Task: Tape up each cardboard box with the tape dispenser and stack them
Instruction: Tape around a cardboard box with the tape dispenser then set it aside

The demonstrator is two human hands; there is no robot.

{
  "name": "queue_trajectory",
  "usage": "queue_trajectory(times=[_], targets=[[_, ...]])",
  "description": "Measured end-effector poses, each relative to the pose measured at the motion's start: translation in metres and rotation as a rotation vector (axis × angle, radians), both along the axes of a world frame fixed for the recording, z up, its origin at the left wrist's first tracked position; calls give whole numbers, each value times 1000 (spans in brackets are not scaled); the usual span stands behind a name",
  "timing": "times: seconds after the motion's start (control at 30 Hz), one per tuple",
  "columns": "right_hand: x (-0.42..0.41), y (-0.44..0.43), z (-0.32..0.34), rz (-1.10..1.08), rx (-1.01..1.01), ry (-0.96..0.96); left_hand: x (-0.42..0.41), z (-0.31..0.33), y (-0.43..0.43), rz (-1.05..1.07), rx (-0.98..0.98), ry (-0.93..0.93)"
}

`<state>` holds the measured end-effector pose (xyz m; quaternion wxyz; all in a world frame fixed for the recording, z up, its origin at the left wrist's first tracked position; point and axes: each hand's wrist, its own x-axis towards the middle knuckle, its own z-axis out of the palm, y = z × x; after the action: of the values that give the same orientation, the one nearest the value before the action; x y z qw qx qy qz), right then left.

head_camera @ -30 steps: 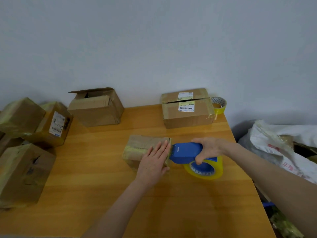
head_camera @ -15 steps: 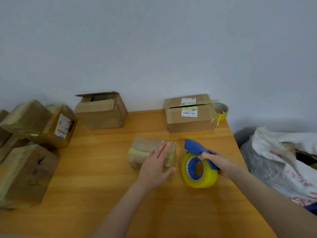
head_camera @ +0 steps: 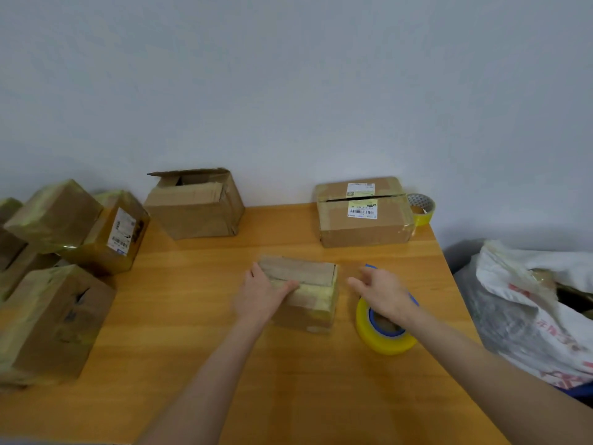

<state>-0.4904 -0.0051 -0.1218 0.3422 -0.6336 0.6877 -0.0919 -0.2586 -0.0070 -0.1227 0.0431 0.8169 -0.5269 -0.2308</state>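
The left hand [head_camera: 261,298] is reached forward from a bare forearm and is clasped round the left end of the small box [head_camera: 308,277], with the thumb laid across the top and the fingers wrapped over the far left corner. The box is rested on the table [head_camera: 288,380] between the two hands. The right hand [head_camera: 386,292] is held just right of the box, palm down, with the fingers stretched loosely towards it and nothing gripped. The tape dispenser [head_camera: 385,343], blue with a yellow roll, is lain on the table under this hand and wrist; whether it is touched cannot be told.

Well left of the left hand, a pile of taped boxes [head_camera: 54,319] is seen: at least four, the exact number not being clear. One open box [head_camera: 192,210] is set beyond the left hand, and one labelled box [head_camera: 362,229] beyond the right hand, making three separate boxes on the table. One spare tape roll [head_camera: 423,210] is placed just right of the labelled box, so two rolls are counted. One white bag [head_camera: 529,316] is seen right of the right arm.
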Motion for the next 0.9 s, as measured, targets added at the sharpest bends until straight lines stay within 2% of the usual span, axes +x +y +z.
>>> queue_trajectory(times=[0.07, 0.17, 0.3, 0.37, 0.47, 0.53, 0.63, 0.77, 0.83, 0.9], targets=[[35, 4, 4, 0, 40, -87, 4, -3, -5, 23, -58, 35], [59, 7, 4, -6, 15, 59, 11, -7, -7, 41, -118, 85], [59, 5, 4, -8, 11, 99, 17, -10, -2, -1, -154, 146], [59, 5, 6, -22, 18, 94, 15, -10, 2, -42, -145, 58], [60, 7, 6, -68, 69, -48, -5, -9, 12, -189, -195, -234], [59, 9, 6, -73, 101, -94, -29, -8, 19, -291, -148, -248], [39, 8, 2, -49, 57, 30, -47, -8, 24, -391, -13, -239], [-18, 3, -17, -109, -37, 263, -34, 2, 18, -612, -55, -158], [-44, -1, -32, -110, 37, 370, -29, 5, 17, -681, -81, -75], [-59, -4, -46, -125, 191, 323, -31, 3, 20, -660, -101, -82]])
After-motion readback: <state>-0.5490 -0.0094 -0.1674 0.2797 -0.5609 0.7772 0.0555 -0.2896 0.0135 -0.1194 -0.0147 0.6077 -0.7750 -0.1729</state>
